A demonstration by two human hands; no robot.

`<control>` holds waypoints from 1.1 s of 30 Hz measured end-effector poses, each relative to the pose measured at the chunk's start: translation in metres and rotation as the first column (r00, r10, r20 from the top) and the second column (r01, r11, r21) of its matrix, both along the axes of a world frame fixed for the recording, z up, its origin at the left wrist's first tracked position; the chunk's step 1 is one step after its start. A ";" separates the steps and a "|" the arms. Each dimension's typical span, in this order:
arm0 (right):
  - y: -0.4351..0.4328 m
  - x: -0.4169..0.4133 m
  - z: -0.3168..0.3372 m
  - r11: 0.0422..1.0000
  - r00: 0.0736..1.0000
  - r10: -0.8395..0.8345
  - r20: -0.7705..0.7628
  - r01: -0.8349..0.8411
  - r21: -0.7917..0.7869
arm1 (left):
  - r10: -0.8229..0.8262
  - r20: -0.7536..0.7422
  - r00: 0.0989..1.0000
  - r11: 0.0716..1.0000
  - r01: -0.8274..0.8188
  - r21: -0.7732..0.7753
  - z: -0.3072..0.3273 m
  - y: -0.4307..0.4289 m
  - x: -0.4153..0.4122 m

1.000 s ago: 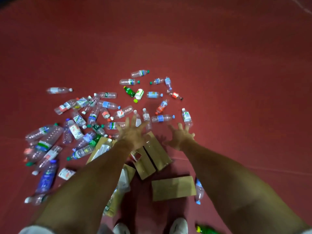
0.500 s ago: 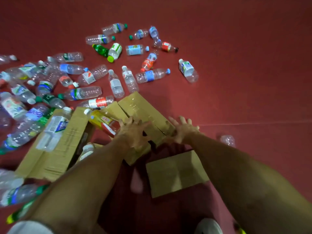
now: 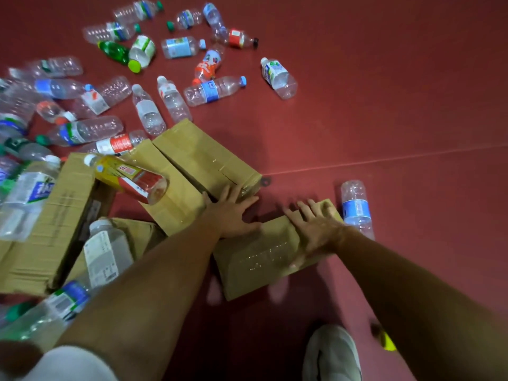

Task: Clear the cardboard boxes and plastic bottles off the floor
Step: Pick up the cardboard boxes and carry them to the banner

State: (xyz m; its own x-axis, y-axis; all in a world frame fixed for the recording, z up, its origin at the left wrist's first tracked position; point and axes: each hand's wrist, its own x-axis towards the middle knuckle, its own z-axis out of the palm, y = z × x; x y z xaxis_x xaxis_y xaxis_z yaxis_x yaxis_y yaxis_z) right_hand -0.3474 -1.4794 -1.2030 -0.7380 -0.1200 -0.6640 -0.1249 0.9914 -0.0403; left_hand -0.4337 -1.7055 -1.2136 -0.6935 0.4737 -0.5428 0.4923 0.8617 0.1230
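small cardboard box (image 3: pixel 261 259), long axis left to right, spans both hands: right hand (image 3: pixel 316 229) flat on its right end, left hand (image 3: pixel 231 215) at its left corner, fingers spread, gripping nothing.

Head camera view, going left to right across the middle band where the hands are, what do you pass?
large cardboard box → yellow-and-red bottle → left hand → right hand → blue-labelled bottle
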 end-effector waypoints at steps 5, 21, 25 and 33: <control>0.004 0.004 -0.007 0.991 0.990 0.127 -0.060 -0.130 -0.046 | 0.138 -0.008 0.990 0.989 -0.138 0.057 -0.004 -0.001 0.007; 0.002 -0.003 -0.008 0.990 0.985 0.127 -0.116 -0.134 -0.055 | 0.292 0.075 0.953 0.938 -0.301 0.172 0.004 -0.020 0.002; -0.011 -0.008 -0.004 0.989 0.985 0.146 -0.088 -0.148 -0.021 | 0.314 0.105 0.944 0.925 -0.328 0.191 0.012 -0.023 0.004; 0.013 0.001 0.015 0.999 0.984 -0.047 -0.172 0.048 0.006 | 0.427 0.179 0.887 0.794 -0.462 0.394 0.013 -0.033 -0.002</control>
State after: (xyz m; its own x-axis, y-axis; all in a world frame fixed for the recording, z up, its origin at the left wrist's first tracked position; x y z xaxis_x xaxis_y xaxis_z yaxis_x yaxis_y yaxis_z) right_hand -0.3459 -1.4661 -1.1883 -0.8460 -0.0762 -0.5277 -0.0820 0.9966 -0.0125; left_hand -0.4355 -1.7384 -1.2005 -0.8479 0.3151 -0.4263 0.0418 0.8414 0.5388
